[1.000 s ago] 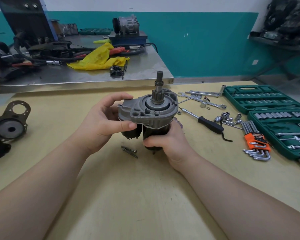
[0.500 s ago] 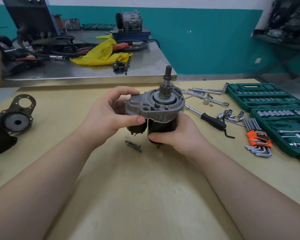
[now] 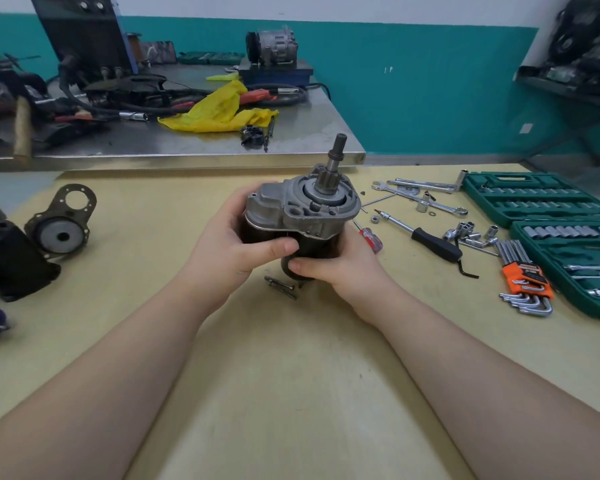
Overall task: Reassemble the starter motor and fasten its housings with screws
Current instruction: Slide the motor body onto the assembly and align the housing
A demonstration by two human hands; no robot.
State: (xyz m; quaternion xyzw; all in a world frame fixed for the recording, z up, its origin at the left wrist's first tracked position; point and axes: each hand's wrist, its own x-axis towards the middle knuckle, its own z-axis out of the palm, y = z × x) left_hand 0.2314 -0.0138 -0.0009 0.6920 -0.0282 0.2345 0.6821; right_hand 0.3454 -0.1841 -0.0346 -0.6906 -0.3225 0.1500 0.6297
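Head view: a tan bench point(image 3: 291, 393) carries everything, with a steel bench point(image 3: 187, 147) beyond it. At the right lie two green socket cases point(image 3: 534, 199), then orange-held hex keys point(image 3: 525, 282) and a black-handled driver point(image 3: 433, 242). At far left sits a black plate with a round hub point(image 3: 61, 225). Mid-bench, the starter motor point(image 3: 302, 216) is held upright above the surface, shaft tilted away. The left hand point(image 3: 236, 244) wraps its fingers around the dark body, thumb across the front; the right hand point(image 3: 343, 265) curls round the lower body, hiding a red screwdriver point(image 3: 371, 237) partly. Loose screws point(image 3: 281, 287) lie just below the hands.
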